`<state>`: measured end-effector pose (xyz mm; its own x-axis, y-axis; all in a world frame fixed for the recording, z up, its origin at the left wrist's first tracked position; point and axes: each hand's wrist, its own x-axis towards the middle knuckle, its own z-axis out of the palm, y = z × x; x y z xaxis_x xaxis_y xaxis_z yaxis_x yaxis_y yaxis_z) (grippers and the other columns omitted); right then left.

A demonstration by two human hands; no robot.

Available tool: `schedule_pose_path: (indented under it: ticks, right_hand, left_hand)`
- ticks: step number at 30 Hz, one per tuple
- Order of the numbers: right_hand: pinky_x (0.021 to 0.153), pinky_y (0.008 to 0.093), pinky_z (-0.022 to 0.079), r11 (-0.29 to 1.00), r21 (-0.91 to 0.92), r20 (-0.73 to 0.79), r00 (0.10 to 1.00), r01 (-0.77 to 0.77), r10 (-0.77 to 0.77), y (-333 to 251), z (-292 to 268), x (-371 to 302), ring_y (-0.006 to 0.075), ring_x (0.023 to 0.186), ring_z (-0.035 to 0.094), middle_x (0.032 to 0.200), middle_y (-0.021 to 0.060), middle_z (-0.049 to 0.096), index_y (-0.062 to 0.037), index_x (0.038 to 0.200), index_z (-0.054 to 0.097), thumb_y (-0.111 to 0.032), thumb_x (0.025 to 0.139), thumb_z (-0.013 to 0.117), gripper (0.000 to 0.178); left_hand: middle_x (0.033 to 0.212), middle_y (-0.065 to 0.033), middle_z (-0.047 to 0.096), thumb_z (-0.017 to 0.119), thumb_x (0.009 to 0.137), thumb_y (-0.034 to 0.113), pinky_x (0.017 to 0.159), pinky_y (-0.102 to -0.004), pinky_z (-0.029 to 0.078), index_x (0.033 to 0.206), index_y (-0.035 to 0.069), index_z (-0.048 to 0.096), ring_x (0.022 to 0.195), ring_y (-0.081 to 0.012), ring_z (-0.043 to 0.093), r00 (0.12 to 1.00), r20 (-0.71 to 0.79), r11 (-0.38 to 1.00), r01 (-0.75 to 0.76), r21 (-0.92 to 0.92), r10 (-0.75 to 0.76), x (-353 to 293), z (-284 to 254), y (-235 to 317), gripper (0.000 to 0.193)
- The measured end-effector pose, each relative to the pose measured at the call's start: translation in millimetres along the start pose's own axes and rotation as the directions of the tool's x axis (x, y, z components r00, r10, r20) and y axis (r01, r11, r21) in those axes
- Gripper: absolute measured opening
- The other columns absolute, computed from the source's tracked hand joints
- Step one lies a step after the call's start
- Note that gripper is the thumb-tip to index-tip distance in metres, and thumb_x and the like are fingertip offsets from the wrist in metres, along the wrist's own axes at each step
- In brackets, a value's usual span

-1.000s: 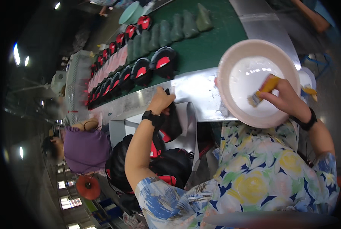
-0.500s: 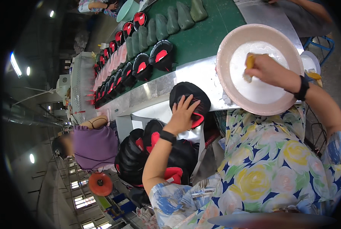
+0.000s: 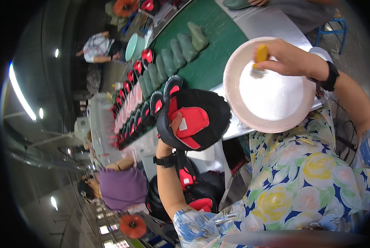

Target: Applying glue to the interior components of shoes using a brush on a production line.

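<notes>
My left hand [image 3: 164, 145] grips a black shoe upper [image 3: 154, 120] by its edge, with the thumb inside on the red lining. The upper is held up in the air, its red opening and small white label facing me. In my right hand [image 3: 287, 58] is a brush [image 3: 261, 54] with a yellow handle and pale bristles. Its bristles point down over the white liquid [image 3: 276, 95] in a wide pale pink basin [image 3: 231, 82]. Whether they touch the liquid, I cannot tell.
Green shoe lasts [image 3: 187, 48] and red-lined black uppers stand in rows on the green table [image 3: 218, 29]. More black uppers [image 3: 205, 186] lie piled below my left forearm. A person in purple [image 3: 123, 186] is at the left; another's hand [image 3: 258, 2] shows at the top.
My left hand, earlier spread over the upper at the table's edge, now grips it raised with its red inside showing. The brush stays over the basin in my right hand. The view has shifted.
</notes>
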<state>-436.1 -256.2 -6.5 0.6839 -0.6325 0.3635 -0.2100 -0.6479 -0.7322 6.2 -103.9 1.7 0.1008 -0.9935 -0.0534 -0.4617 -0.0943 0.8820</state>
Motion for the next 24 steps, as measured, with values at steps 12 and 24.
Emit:
schedule_pose_path:
  ticks: [12, 24]
  right_hand:
    - [0.064, 0.0361, 0.049, 0.994, -0.035, -0.125, 0.986, 0.104, -0.107, -22, -33, 11, 0.0305, 0.071, 0.064, 0.078, 0.0126, 0.064, -0.0019, 0.091, 0.056, -0.019, 0.089, 0.07, 0.022]
    - [0.057, 0.0342, 0.05, 0.933, 0.29, -0.409, 0.854, -0.213, 0.322, -18, 18, 1, 0.0252, 0.061, 0.065, 0.069, 0.017, 0.066, 0.0067, 0.085, 0.062, -0.028, 0.085, 0.07, 0.035]
  left_hand:
    - [0.109, -0.0086, 0.07, 0.064, 0.097, 0.013, 0.084, -0.0354, 0.059, 0.121, 0.004, 0.061, 0.095, -0.0185, 0.069, 0.985, 0.146, 0.877, 0.149, -0.456, -0.092, 41, 98, 106, 0.027]
    - [0.125, -0.0094, 0.064, 0.071, 0.093, 0.025, 0.095, -0.0369, 0.052, 0.13, 0.003, 0.057, 0.11, -0.0195, 0.062, 0.806, -0.563, 0.837, -0.428, -0.34, 0.183, 38, 141, 63, 0.046]
